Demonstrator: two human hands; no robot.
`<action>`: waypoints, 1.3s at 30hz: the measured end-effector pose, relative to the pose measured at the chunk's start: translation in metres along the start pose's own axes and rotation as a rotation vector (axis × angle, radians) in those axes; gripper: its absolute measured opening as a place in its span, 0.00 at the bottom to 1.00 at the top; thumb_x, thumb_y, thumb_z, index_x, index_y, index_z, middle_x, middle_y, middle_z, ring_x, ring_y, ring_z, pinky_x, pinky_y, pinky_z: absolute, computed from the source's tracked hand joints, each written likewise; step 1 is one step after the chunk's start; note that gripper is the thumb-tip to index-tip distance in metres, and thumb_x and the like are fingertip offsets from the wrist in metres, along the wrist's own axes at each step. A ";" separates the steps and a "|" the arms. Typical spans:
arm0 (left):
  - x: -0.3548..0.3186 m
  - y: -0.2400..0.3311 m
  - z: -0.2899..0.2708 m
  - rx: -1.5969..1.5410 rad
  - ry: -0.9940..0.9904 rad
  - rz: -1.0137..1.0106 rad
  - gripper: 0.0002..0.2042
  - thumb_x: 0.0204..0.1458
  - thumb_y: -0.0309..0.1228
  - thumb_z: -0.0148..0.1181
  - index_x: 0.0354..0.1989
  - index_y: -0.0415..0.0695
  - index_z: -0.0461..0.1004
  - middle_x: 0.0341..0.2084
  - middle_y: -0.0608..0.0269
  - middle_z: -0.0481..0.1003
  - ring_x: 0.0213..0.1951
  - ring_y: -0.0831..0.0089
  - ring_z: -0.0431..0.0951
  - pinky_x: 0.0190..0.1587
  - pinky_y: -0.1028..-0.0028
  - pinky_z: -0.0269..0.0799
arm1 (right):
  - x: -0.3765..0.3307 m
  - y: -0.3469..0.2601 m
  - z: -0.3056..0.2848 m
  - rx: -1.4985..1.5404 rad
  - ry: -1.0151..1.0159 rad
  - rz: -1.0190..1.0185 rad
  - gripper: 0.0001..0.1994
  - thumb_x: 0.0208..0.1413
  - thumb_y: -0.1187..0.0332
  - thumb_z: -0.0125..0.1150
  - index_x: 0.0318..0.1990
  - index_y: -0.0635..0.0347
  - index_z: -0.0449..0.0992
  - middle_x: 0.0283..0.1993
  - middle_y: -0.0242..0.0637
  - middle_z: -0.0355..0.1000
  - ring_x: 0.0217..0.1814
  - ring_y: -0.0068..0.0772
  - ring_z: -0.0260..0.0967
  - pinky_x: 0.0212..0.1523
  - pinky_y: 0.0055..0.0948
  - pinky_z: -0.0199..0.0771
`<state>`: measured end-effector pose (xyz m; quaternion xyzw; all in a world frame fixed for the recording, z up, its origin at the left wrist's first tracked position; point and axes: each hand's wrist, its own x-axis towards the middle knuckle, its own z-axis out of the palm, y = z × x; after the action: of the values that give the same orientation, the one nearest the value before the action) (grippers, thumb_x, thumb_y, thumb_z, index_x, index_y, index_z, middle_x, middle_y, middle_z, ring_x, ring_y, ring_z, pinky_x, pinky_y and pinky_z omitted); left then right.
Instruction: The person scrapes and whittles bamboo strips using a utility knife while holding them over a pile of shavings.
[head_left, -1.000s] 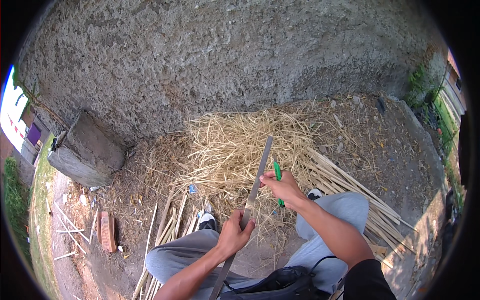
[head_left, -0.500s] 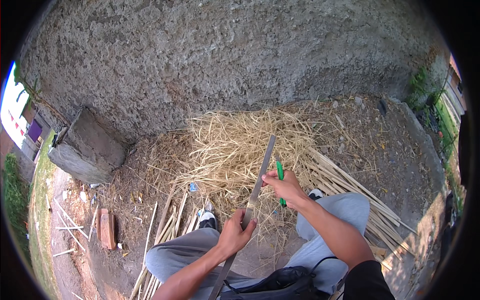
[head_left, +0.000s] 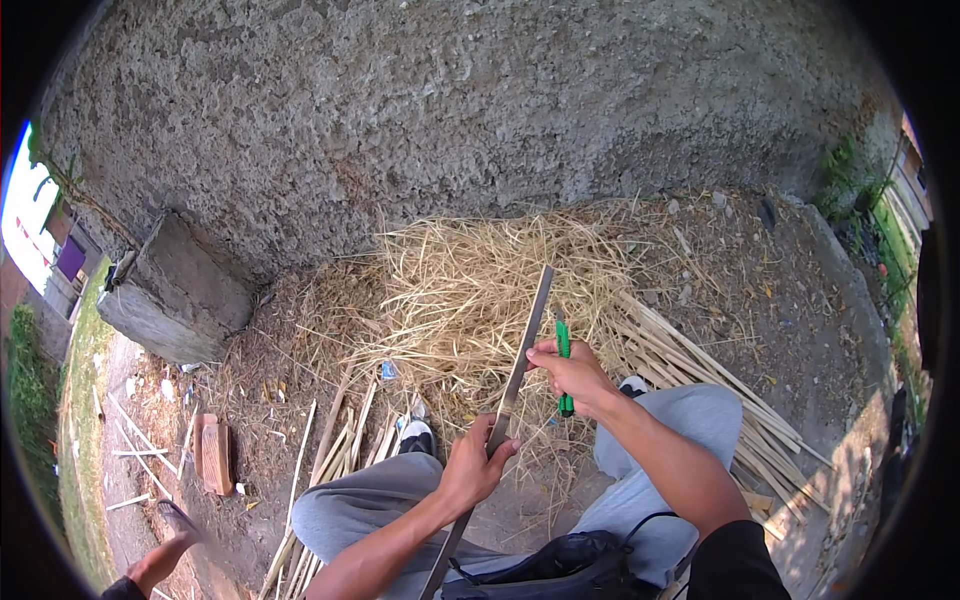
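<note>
A long, flat bamboo strip (head_left: 537, 308), dark on its face, slants up from my lap toward the straw-like pile. My left hand (head_left: 470, 470) is wrapped around the strip at about its middle, thumb across the face. Higher up, my right hand (head_left: 577, 378) has a green utility knife (head_left: 564, 340) in its closed fingers. That hand's thumb and fingertip also touch the strip's edge. The knife stands upright beside the strip, apart from it; part of its handle is hidden behind my fingers.
A heap of thin pale shavings (head_left: 480, 290) lies against the rough wall (head_left: 450, 120). Long split sticks (head_left: 700, 370) lie at the right, more sticks (head_left: 335, 440) by my left knee. A reddish block (head_left: 213, 455) and concrete block (head_left: 180, 290) are leftward. Another person's foot (head_left: 165, 550) is lower left.
Another person's sandalled foot has come into view at the lower left. My hands and the strip have shifted very slightly, and the strip's face appears darker and turned a little.
</note>
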<state>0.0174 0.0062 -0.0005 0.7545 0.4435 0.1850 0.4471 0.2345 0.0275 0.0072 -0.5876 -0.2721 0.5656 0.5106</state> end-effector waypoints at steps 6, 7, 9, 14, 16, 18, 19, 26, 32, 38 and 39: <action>-0.001 0.003 -0.001 -0.011 0.010 0.007 0.17 0.55 0.34 0.64 0.46 0.35 0.67 0.26 0.53 0.79 0.28 0.69 0.79 0.32 0.68 0.71 | 0.000 -0.001 0.002 0.008 -0.008 0.009 0.12 0.58 0.65 0.64 0.42 0.65 0.73 0.33 0.38 0.75 0.15 0.12 0.56 0.14 0.18 0.54; -0.001 0.003 -0.001 0.035 0.022 0.006 0.17 0.57 0.36 0.62 0.45 0.35 0.68 0.25 0.52 0.78 0.27 0.65 0.80 0.31 0.66 0.71 | 0.001 -0.001 0.002 0.001 0.000 0.008 0.12 0.58 0.65 0.64 0.42 0.65 0.73 0.32 0.38 0.75 0.15 0.12 0.56 0.14 0.18 0.54; -0.001 0.000 -0.001 0.080 0.034 0.006 0.17 0.58 0.39 0.61 0.43 0.35 0.69 0.24 0.51 0.78 0.27 0.61 0.80 0.31 0.64 0.72 | 0.001 -0.001 0.003 -0.006 0.008 0.006 0.13 0.57 0.65 0.65 0.41 0.65 0.73 0.32 0.37 0.75 0.15 0.12 0.55 0.14 0.18 0.53; -0.005 0.013 -0.003 0.355 -0.053 -0.174 0.25 0.59 0.50 0.54 0.31 0.34 0.70 0.17 0.45 0.75 0.24 0.47 0.79 0.29 0.56 0.71 | 0.002 0.001 0.004 -0.037 0.019 -0.038 0.12 0.57 0.65 0.65 0.40 0.65 0.74 0.32 0.37 0.75 0.15 0.12 0.54 0.14 0.17 0.52; -0.004 0.013 -0.004 0.318 -0.055 -0.181 0.25 0.58 0.50 0.55 0.30 0.34 0.70 0.17 0.44 0.74 0.24 0.47 0.78 0.29 0.56 0.70 | 0.002 0.000 0.004 -0.038 0.008 -0.034 0.12 0.57 0.65 0.65 0.40 0.65 0.74 0.31 0.37 0.75 0.15 0.12 0.54 0.14 0.17 0.52; -0.003 0.013 -0.005 0.280 -0.056 -0.188 0.26 0.58 0.51 0.56 0.29 0.33 0.70 0.16 0.44 0.73 0.24 0.47 0.78 0.29 0.56 0.70 | 0.002 -0.001 0.003 -0.040 -0.005 -0.031 0.11 0.57 0.66 0.65 0.39 0.65 0.74 0.31 0.37 0.74 0.15 0.12 0.54 0.14 0.17 0.52; -0.003 0.013 -0.006 0.264 -0.080 -0.174 0.25 0.57 0.50 0.57 0.29 0.34 0.70 0.16 0.44 0.73 0.23 0.46 0.78 0.28 0.56 0.70 | 0.002 0.000 0.003 -0.037 0.004 -0.028 0.11 0.57 0.66 0.65 0.39 0.64 0.74 0.31 0.37 0.74 0.15 0.12 0.54 0.14 0.18 0.52; -0.002 0.001 -0.001 0.278 -0.029 -0.109 0.22 0.56 0.47 0.58 0.29 0.34 0.70 0.15 0.44 0.72 0.22 0.46 0.77 0.27 0.56 0.69 | 0.002 0.000 0.002 -0.013 0.027 -0.027 0.10 0.56 0.66 0.65 0.37 0.64 0.74 0.29 0.37 0.74 0.14 0.13 0.54 0.14 0.18 0.52; -0.006 0.016 -0.006 0.286 -0.015 -0.059 0.21 0.57 0.45 0.58 0.30 0.33 0.69 0.15 0.43 0.72 0.20 0.45 0.75 0.26 0.55 0.67 | 0.008 0.000 -0.002 -0.001 0.081 -0.096 0.11 0.55 0.64 0.66 0.36 0.64 0.77 0.29 0.36 0.75 0.15 0.14 0.55 0.15 0.19 0.52; -0.002 -0.013 0.000 -0.031 -0.080 -0.083 0.18 0.62 0.42 0.52 0.30 0.37 0.69 0.13 0.62 0.68 0.15 0.73 0.68 0.18 0.69 0.61 | 0.005 -0.002 0.003 -0.059 0.055 -0.088 0.12 0.54 0.63 0.67 0.38 0.64 0.77 0.31 0.34 0.76 0.17 0.13 0.56 0.16 0.19 0.53; -0.002 -0.011 -0.001 -0.030 -0.080 -0.083 0.18 0.62 0.42 0.52 0.30 0.37 0.69 0.13 0.62 0.68 0.15 0.73 0.68 0.18 0.69 0.61 | 0.005 -0.001 0.002 -0.058 0.055 -0.088 0.12 0.54 0.63 0.67 0.38 0.64 0.77 0.31 0.34 0.76 0.17 0.13 0.56 0.16 0.19 0.53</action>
<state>0.0104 0.0076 -0.0093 0.7355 0.4533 0.1424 0.4830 0.2336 0.0329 0.0063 -0.6050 -0.2999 0.5182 0.5248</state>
